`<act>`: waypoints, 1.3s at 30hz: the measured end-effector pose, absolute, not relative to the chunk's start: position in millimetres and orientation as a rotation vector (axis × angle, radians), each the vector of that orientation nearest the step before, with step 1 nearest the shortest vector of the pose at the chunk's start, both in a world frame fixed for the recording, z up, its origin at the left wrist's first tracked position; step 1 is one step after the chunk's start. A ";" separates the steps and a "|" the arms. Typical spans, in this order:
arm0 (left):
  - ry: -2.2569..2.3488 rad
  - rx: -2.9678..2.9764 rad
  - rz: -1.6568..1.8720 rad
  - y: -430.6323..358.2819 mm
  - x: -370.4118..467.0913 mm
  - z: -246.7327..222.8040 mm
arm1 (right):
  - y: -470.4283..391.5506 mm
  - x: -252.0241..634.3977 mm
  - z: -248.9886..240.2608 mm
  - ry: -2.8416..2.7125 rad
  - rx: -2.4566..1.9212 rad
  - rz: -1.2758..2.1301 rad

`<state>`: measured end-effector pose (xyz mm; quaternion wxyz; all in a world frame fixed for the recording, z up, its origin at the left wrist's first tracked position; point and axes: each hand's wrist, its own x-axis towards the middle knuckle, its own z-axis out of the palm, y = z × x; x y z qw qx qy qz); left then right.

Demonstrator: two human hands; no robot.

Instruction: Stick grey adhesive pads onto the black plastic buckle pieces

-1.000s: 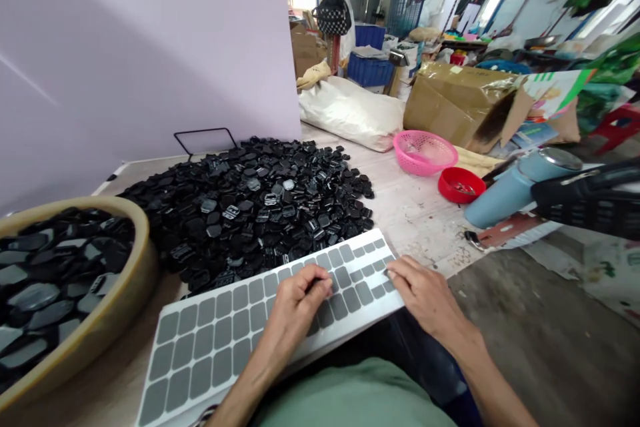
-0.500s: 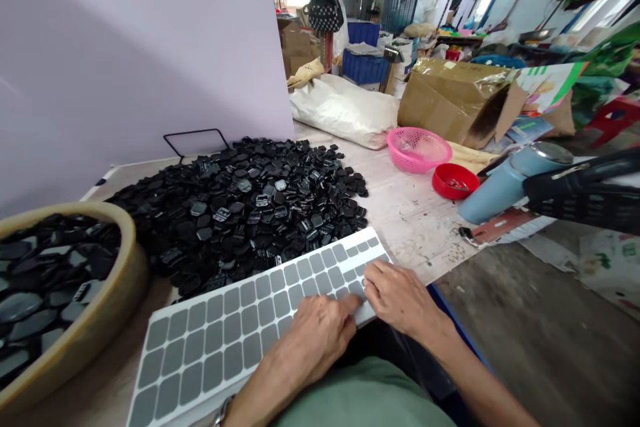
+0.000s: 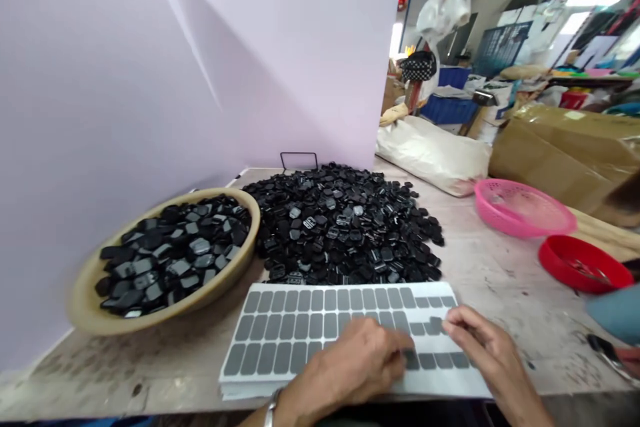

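A white sheet [image 3: 430, 377] with rows of grey rounded stickers lies at the front of the table, apparently on top of a stack. My left hand [image 3: 363, 357] rests over its middle, index finger stretched out onto the lower rows and the other fingers curled under. At the sheet's right side, my right hand [image 3: 487, 347] has thumb and index finger pinched together on a small grey sticker [image 3: 436, 325]. Just behind the sheet spreads a heap of black plastic buckle-like pieces [image 3: 345, 227].
Left of the sheet stands a cream basin [image 3: 250, 240] full of similar black pieces. A pink basket [image 3: 523, 207], a red bowl [image 3: 555, 273] and a blue bottle [image 3: 617, 313] are on the right. Farther back lie a white sack [image 3: 433, 153] and a cardboard box [image 3: 560, 153].
The view has swung left, bringing the whole basin into sight. My right hand has shifted along the sheet's right end and now pinches a sticker; my left index finger stays on the sheet.
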<state>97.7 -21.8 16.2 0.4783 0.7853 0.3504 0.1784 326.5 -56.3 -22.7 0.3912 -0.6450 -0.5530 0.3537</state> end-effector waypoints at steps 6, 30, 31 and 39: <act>1.914 2.112 0.752 26.3 -19.3 67.4 | -62.0 336.3 -35.3 -0.873 -1.656 1.023; 2.084 2.027 0.465 53.9 -23.0 12.8 | -62.9 315.9 -30.3 -0.939 -1.687 0.996; 2.002 1.923 0.621 54.0 -12.9 14.8 | -62.6 307.7 -24.7 -0.969 -1.657 1.040; 0.925 0.974 0.659 4.4 98.9 6.2 | -67.5 262.4 3.3 -1.289 -1.241 1.514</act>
